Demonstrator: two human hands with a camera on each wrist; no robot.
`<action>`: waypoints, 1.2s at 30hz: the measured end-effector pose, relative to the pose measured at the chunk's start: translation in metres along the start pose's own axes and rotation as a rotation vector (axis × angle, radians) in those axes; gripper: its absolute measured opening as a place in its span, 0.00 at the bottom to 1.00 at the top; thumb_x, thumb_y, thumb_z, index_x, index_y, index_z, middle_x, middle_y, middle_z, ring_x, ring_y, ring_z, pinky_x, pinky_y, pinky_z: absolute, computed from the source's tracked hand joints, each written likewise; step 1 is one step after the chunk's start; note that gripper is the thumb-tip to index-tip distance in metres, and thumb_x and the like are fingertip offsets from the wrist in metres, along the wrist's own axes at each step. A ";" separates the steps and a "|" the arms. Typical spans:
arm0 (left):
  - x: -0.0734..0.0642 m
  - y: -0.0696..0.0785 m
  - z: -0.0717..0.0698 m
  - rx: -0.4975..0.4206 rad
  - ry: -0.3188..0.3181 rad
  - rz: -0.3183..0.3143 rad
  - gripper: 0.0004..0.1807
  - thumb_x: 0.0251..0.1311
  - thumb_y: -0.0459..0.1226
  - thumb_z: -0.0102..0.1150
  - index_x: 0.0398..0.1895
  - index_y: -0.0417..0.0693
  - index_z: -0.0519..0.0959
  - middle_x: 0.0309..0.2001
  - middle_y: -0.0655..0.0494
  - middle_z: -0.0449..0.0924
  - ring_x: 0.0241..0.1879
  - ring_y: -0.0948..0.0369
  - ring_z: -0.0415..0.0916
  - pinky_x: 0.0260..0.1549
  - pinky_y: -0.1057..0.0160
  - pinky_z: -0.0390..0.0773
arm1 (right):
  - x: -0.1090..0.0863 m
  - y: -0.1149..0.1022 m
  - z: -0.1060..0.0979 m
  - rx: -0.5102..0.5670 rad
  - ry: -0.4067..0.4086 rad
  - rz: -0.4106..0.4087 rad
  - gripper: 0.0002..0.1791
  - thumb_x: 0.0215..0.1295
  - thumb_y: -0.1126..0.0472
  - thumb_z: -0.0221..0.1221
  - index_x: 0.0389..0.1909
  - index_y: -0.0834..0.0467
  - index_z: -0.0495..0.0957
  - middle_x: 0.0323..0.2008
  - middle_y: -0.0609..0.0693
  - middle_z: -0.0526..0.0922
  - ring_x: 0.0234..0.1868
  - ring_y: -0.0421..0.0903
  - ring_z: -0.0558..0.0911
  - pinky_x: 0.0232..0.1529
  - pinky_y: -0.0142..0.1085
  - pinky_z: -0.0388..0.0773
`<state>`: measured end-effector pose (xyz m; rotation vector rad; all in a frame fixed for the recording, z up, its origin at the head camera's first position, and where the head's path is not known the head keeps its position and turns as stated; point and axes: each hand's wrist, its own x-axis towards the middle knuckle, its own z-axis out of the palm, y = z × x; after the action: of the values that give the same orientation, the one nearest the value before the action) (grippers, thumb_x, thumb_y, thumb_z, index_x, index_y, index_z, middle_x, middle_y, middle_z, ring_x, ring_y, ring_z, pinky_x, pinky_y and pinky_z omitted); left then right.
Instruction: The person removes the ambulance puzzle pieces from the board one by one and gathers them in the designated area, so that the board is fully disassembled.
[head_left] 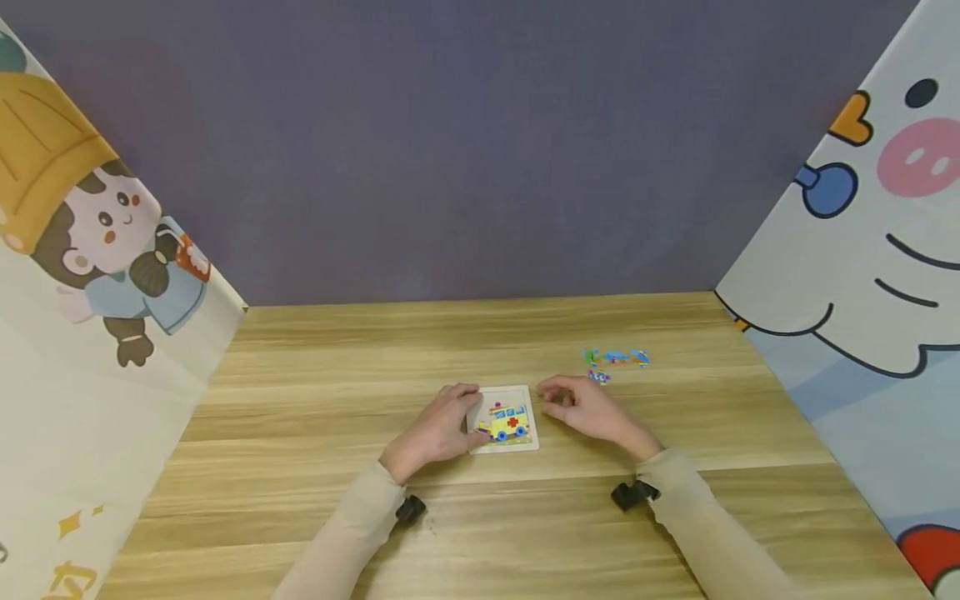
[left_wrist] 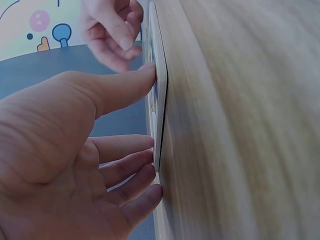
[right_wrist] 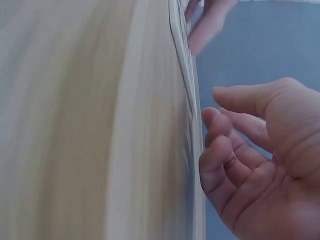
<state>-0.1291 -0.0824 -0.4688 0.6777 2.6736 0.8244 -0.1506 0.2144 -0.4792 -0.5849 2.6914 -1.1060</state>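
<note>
A square jigsaw puzzle board (head_left: pixel 534 442) with a pale frame lies flat on the wooden table, a yellow ambulance picture partly filling it. At its left side is my left hand (head_left: pixel 444 423); the thumb presses on the board's face and the straight fingers touch along its edge, as the left wrist view shows. Just off the board's right edge hovers my right hand (head_left: pixel 585 407). In the right wrist view its fingers (right_wrist: pixel 220 160) are loosely curled, the thumb stands apart, and nothing is between them. Upper left of the board, a bare patch of the tray shows.
Several small colourful puzzle pieces (head_left: pixel 617 357) lie beyond my right hand, one piece (head_left: pixel 598 377) nearer to it. A dark panel (head_left: pixel 480 167) closes off the table's back. Walls with cartoon prints stand at left and right. Each wrist wears a black camera (head_left: pixel 409 509).
</note>
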 end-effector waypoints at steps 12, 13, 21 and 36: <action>0.000 0.002 0.001 0.010 -0.001 0.010 0.40 0.67 0.46 0.73 0.74 0.32 0.71 0.79 0.41 0.66 0.79 0.43 0.62 0.79 0.42 0.66 | 0.016 -0.038 0.033 0.033 -0.142 -0.047 0.32 0.68 0.55 0.73 0.69 0.63 0.77 0.38 0.44 0.83 0.28 0.36 0.75 0.28 0.28 0.75; 0.000 0.002 0.001 0.010 0.000 0.010 0.40 0.67 0.46 0.73 0.74 0.32 0.71 0.79 0.41 0.67 0.79 0.43 0.62 0.79 0.42 0.66 | 0.017 -0.039 0.034 0.013 -0.146 -0.051 0.33 0.67 0.54 0.73 0.69 0.63 0.77 0.38 0.45 0.82 0.28 0.36 0.74 0.28 0.28 0.73; 0.000 0.000 0.000 0.010 0.012 0.013 0.40 0.67 0.46 0.73 0.74 0.32 0.72 0.78 0.41 0.67 0.78 0.43 0.63 0.78 0.43 0.68 | 0.018 -0.050 0.038 -0.093 -0.164 -0.058 0.28 0.69 0.56 0.72 0.67 0.59 0.80 0.35 0.47 0.77 0.33 0.40 0.70 0.32 0.29 0.68; 0.002 0.000 0.000 0.022 0.015 0.023 0.39 0.66 0.46 0.74 0.73 0.32 0.73 0.77 0.39 0.68 0.77 0.42 0.64 0.78 0.42 0.68 | 0.016 -0.050 0.044 -0.033 -0.100 0.004 0.26 0.66 0.58 0.74 0.63 0.52 0.79 0.40 0.46 0.80 0.34 0.41 0.74 0.34 0.31 0.73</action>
<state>-0.1314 -0.0816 -0.4692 0.7110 2.6974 0.8102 -0.1380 0.1477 -0.4753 -0.6223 2.6282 -1.0056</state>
